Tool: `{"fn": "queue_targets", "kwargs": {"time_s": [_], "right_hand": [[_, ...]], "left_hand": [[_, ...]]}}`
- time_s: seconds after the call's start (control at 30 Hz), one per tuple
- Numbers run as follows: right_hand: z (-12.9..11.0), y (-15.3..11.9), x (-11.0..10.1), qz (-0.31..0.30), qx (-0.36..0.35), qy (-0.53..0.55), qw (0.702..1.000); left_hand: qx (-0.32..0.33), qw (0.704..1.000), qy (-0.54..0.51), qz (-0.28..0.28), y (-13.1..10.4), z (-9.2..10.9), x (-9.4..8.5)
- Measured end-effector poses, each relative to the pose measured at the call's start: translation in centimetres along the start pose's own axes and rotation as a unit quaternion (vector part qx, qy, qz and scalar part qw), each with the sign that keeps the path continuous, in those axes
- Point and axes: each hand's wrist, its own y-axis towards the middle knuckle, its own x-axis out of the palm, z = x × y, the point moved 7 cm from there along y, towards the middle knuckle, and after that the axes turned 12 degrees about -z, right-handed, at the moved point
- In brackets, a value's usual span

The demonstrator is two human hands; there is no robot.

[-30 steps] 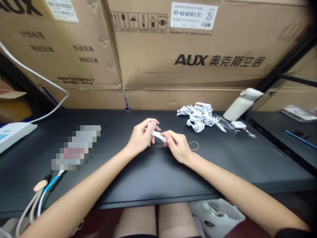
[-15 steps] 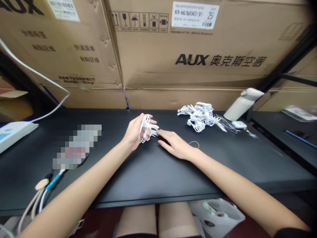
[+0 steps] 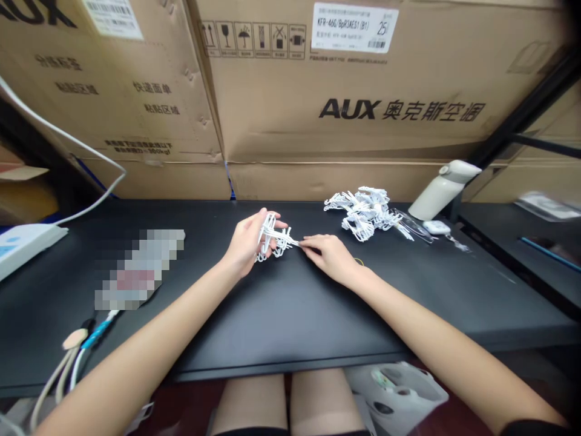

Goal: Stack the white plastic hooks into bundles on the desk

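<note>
In my left hand (image 3: 247, 242), the fingers are curled round a bunch of thin white hooks (image 3: 278, 237), whose bent ends stick out on both sides. My right hand (image 3: 329, 254) is just to the right of it, thumb and fingertips closed on the end of white hook pieces that stick out of the bunch. A yellow rubber band (image 3: 359, 261) lies by my right wrist, mostly hidden behind it. Further back on the right, a loose pile of the same white hooks (image 3: 363, 212) rests on the black table (image 3: 290, 321).
A pale bottle (image 3: 442, 191) leans at the back right, with a small white case (image 3: 436, 227) in front. On the left lie a blurred-out flat item (image 3: 140, 272), cables (image 3: 97, 333) and a white power strip (image 3: 31, 242). Cardboard boxes (image 3: 363, 145) wall off the back.
My right hand has shifted slightly right, and its outstretched fingers have closed on the ends of white hooks, drawing them out from the bunch. My left hand has stayed about where it was.
</note>
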Motion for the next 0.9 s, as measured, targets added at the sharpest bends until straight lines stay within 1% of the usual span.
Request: {"fn": "queue_targets", "kwargs": {"time_s": [0.1,0.17,0.23,0.37,0.43,0.5,0.57,0.7,0.77,0.83,0.9], "right_hand": [[1.2,0.0,-0.1,0.020,0.043,0.022,0.999],[1.3,0.0,-0.3,0.034,0.050,0.041,0.997],[1.2,0.0,-0.4,0.045,0.043,0.068,0.996],[0.7,0.1,-0.2,0.051,0.036,0.127,0.990],[0.7,0.2,0.0,0.043,0.047,0.137,0.989],[0.7,0.3,0.0,0.033,0.056,0.133,0.989],[0.8,0.3,0.0,0.026,0.060,0.128,0.990],[0.8,0.3,0.1,0.023,0.049,0.128,0.990],[0.9,0.3,0.0,0.027,0.048,0.126,0.991],[1.0,0.2,-0.1,0.033,0.056,0.126,0.990],[1.2,0.1,-0.2,0.026,0.068,0.138,0.988]], "left_hand": [[-0.001,1.000,0.010,0.001,-0.1,0.1,0.1],[0.000,1.000,0.020,-0.001,-0.1,0.1,0.1],[0.008,0.999,0.040,-0.003,-0.1,0.1,0.2],[0.069,0.990,0.125,0.000,-0.3,0.8,0.4],[0.073,0.982,0.173,-0.030,-0.3,0.8,0.8],[0.043,0.972,0.219,-0.079,-0.4,0.4,1.3],[0.016,0.953,0.280,-0.110,-0.6,0.2,1.6],[0.013,0.907,0.404,-0.118,-1.2,0.5,2.0],[0.021,0.896,0.426,-0.125,-1.3,0.6,2.3],[0.028,0.890,0.437,-0.129,-1.3,0.7,2.4],[0.028,0.885,0.446,-0.130,-1.3,0.6,2.4]]}}
